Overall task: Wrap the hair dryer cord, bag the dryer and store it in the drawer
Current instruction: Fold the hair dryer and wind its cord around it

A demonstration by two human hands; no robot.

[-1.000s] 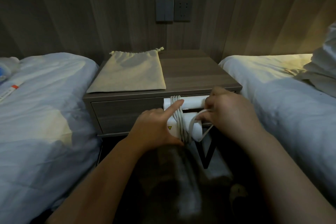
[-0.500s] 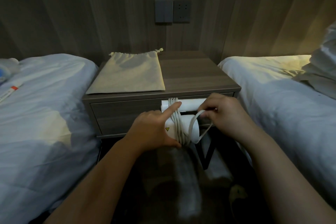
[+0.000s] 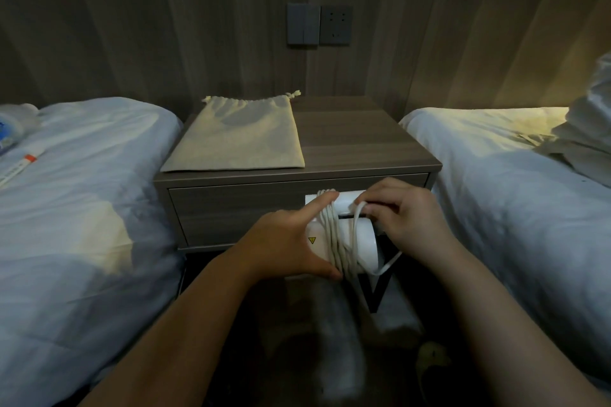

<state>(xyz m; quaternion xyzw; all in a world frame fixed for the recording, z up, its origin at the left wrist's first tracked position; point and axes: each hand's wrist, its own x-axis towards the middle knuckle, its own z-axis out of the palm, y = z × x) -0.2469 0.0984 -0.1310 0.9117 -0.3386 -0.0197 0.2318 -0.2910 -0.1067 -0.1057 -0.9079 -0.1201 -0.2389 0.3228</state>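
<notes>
**Both hands on the dryer**

The left hand (image 3: 284,241) grips the white hair dryer (image 3: 362,238), with the index finger straight over the wound cord (image 3: 334,241). The right hand (image 3: 403,215) pinches one cord loop. The dryer is held in front of the drawer (image 3: 238,208), and the bag (image 3: 241,139) lies flat on the nightstand (image 3: 363,142).

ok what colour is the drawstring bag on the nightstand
Plain beige drawstring bag, no pattern; clearest in the head view.

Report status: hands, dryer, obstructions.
Left hand grips hair dryer, finger pinning cord coils. Right hand pinches cord loop. Bag flat on nightstand; drawer shut.
</notes>
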